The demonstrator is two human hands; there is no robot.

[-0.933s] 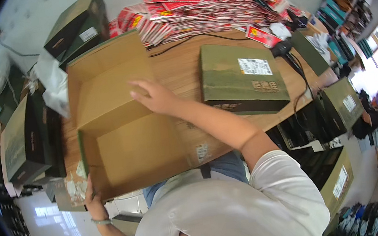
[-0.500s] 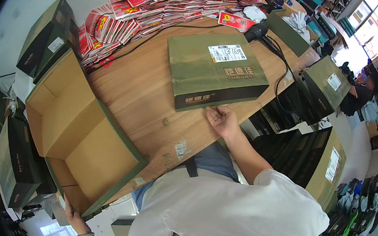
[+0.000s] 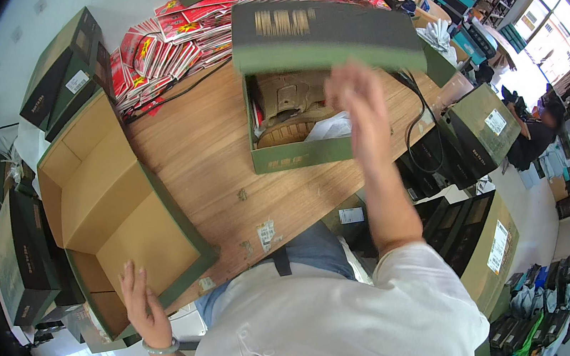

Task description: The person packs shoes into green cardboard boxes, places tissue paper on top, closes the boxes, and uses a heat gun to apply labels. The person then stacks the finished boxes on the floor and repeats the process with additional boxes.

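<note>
On the table a green shoe box (image 3: 302, 155) stands with its lid (image 3: 323, 32) tipped up at the far side. Inside lie brown shoes (image 3: 288, 109) and white paper (image 3: 330, 127). My right hand (image 3: 358, 93), smeared by motion, is in front of the lid's lower edge and over the box; its fingers cannot be made out. To the left, another shoe box (image 3: 139, 247) lies open, its tan cardboard inside showing. At its near edge my left hand (image 3: 145, 308) is raised with fingers stretched and nothing in them; a bracelet circles the wrist.
Heaps of red printed cards (image 3: 161, 57) line the wooden table's (image 3: 183, 144) back. Closed shoe boxes (image 3: 66, 73) stack at left. A black cable (image 3: 416, 125) hangs at the right edge, near more boxes (image 3: 483, 126). Another person (image 3: 538, 134) is at far right.
The right box's lid has swung up and away, baring the shoes. My right hand has risen from its front edge. My left hand has left the other box's corner and moved right.
</note>
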